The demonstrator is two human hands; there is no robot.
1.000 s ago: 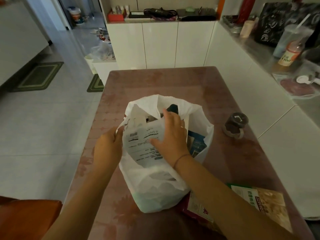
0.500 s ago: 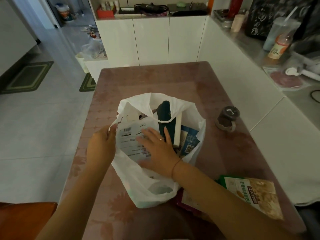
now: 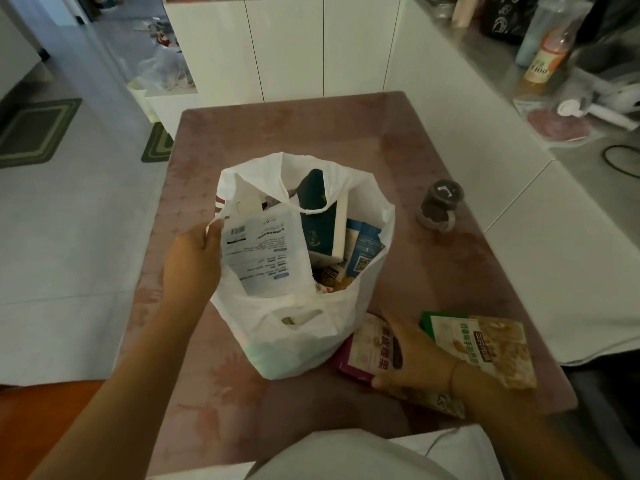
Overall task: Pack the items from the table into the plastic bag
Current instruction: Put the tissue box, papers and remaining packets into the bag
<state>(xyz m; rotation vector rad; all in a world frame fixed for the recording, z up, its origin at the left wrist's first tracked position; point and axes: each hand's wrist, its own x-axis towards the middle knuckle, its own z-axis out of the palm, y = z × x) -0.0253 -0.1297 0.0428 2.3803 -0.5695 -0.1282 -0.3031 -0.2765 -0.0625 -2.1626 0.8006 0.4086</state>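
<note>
Plastic bag (image 3: 294, 327): upright on table (image 3: 311, 126), rim gripped by left hand (image 3: 192, 261). Right hand (image 3: 412, 358) had left the bag's mouth and clasped snack packet (image 3: 369, 348) just beside the bag; likely the next item to be packed.

Wide-mouthed plastic bag (image 3: 294, 341); upright white packet (image 3: 266, 251), dark book (image 3: 317, 220) inside.
</note>
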